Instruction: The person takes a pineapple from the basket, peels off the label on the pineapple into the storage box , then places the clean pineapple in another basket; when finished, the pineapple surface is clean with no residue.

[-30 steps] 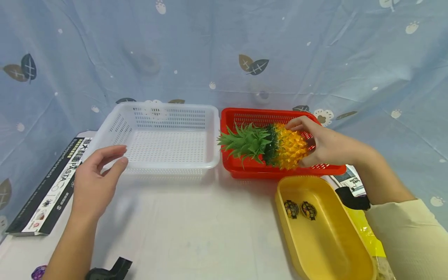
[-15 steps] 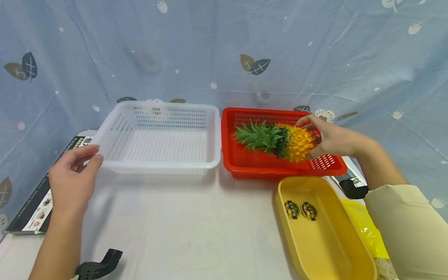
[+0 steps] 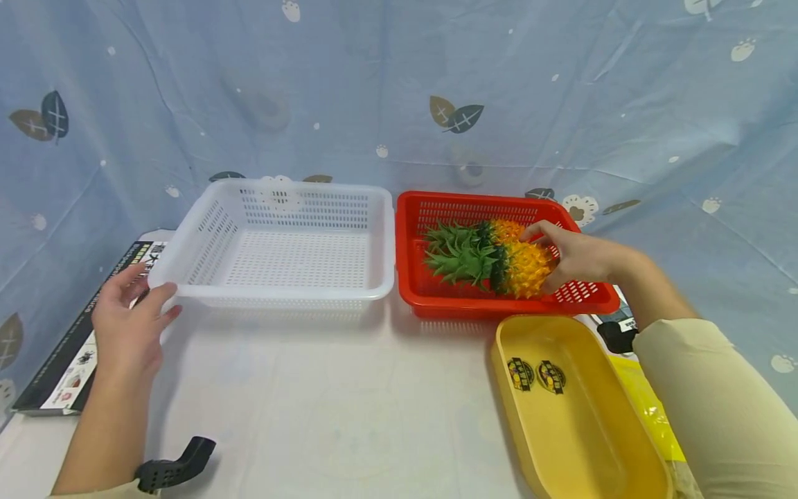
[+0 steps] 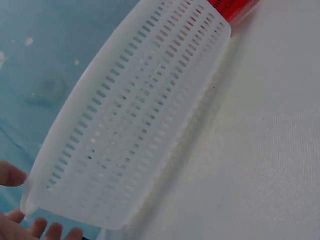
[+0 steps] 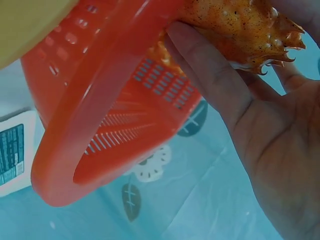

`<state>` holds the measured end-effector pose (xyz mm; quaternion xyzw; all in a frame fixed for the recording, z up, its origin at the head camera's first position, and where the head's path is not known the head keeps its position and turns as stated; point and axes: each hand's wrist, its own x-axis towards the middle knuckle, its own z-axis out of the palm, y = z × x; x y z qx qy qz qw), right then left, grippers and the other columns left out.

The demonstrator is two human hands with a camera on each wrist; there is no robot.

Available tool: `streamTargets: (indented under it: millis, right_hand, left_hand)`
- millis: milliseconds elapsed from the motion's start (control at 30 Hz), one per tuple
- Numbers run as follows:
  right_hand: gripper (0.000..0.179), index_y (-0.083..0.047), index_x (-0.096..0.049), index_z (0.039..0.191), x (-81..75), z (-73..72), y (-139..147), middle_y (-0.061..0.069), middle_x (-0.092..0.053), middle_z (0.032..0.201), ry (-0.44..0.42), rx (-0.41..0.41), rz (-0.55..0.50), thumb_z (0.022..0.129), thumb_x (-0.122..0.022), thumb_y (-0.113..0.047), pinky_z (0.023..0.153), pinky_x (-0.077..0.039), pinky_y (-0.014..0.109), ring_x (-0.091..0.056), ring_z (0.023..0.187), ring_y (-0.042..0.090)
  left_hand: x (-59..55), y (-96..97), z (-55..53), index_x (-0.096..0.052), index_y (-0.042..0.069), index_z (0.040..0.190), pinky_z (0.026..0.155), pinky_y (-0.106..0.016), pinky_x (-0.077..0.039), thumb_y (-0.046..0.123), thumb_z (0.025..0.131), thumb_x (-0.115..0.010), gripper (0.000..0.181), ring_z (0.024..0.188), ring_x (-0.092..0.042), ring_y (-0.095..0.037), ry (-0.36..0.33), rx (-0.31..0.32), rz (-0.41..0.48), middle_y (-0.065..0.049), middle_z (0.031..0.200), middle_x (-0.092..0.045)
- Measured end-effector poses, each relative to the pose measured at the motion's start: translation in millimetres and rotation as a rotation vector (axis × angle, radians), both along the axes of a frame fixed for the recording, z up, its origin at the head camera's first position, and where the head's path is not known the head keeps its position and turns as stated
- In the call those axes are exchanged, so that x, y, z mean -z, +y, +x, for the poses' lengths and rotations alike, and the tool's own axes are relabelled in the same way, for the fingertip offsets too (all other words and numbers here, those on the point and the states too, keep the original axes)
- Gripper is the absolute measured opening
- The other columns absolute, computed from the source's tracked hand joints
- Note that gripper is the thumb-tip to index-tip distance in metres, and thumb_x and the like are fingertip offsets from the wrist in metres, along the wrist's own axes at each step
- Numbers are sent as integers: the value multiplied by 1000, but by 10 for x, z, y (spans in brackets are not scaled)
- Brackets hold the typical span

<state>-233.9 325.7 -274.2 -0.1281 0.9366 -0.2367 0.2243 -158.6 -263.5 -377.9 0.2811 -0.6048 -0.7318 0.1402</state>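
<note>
My right hand (image 3: 582, 258) grips the yellow base of a pineapple (image 3: 527, 272) in the red basket (image 3: 474, 305), its green crown pointing left. Just behind it lies a second pineapple (image 3: 506, 230), partly covered. In the right wrist view, the spiky golden skin (image 5: 237, 32) of a pineapple shows between fingers and thumb, beside the red rim. At the near left corner of a white basket (image 3: 287, 294) is my left hand (image 3: 127, 326), holding nothing. Its fingers are spread around the corner, as the left wrist view shows; whether they touch the rim I cannot tell.
A yellow bin (image 3: 576, 423) stands in front of the red basket, with a yellow bag (image 3: 651, 405) to its right. Along the left side lies a black-and-white pasta box (image 3: 68, 374). A patterned blue cloth (image 3: 349, 90) hangs behind both baskets.
My right hand has lowered the pineapple into the red basket, exposing the second one behind it. My left hand has moved left to the white basket's corner, and its fingers have spread.
</note>
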Motion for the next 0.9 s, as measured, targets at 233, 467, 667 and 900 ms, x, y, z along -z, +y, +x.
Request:
streamTargets:
  millis: [233, 467, 667, 900]
  right_hand:
    - [87, -14, -34, 145, 54, -85, -79, 24, -33, 152, -65, -22, 13, 76, -85, -5, 87, -58, 44, -47, 125, 41]
    - [90, -12, -30, 143, 88, -177, -124, 24, -35, 142, -171, -12, 72, 73, -85, -2, 80, -60, 42, -48, 110, 34]
    - [88, -8, -30, 142, 103, -213, -128, 26, -39, 135, -136, -54, 176, 71, -82, 0, 83, -57, 42, -45, 112, 37]
    - [83, -5, -33, 143, 133, -237, -173, 23, -48, 128, -124, -68, 303, 74, -79, 2, 81, -57, 39, -48, 110, 36]
  left_hand:
    - [125, -43, 21, -34, 28, 161, 64, -26, -63, 13, 99, -70, 73, 114, -57, -11, 95, 124, 127, 9, 137, -48]
    - [147, -39, 23, -37, 29, 159, 65, -26, -63, 14, 97, -73, 74, 113, -57, -11, 121, 135, 154, 8, 142, -47]
    - [167, -61, 27, -39, 27, 158, 66, -29, -64, 8, 94, -75, 76, 113, -60, -11, 186, 148, 245, 9, 138, -50]
    - [208, -101, 32, -44, 26, 156, 64, -33, -65, 2, 94, -73, 72, 117, -60, -13, 238, 156, 338, 9, 140, -52]
